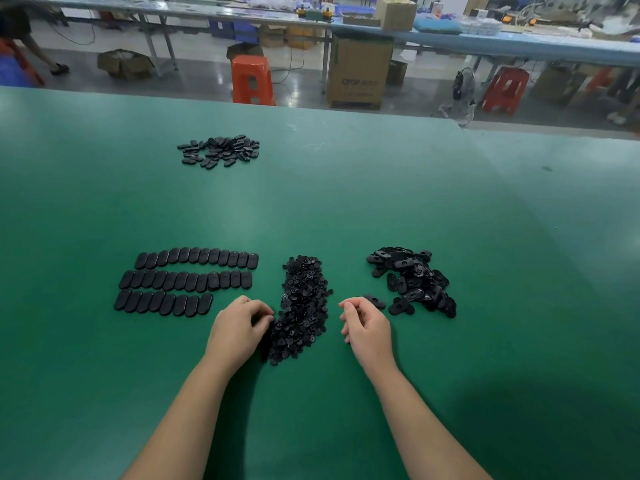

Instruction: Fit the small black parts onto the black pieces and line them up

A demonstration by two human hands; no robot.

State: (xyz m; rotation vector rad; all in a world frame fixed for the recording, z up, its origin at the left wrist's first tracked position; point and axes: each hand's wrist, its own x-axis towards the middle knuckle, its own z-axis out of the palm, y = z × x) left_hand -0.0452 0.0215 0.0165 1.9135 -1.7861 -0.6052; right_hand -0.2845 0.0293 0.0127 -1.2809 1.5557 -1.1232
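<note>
A long heap of small black parts point(304, 303) lies on the green table point(346, 188) between my hands. My left hand point(239, 327) rests at the heap's left edge with fingers curled, fingertips touching the small parts; whether it pinches one is hidden. My right hand point(363, 323) hovers right of the heap with loosely curled fingers and nothing visible in it. A pile of oval black pieces point(415, 278) sits to the right, one loose piece point(375, 301) just past my right fingertips. Three neat rows of oval pieces point(187, 280) lie to the left.
Another small pile of oval black pieces point(220, 150) lies far back on the left. Beyond the table's far edge stand an orange stool point(251, 79), a big cardboard box point(358, 72), a red stool point(504, 90) and long workbenches.
</note>
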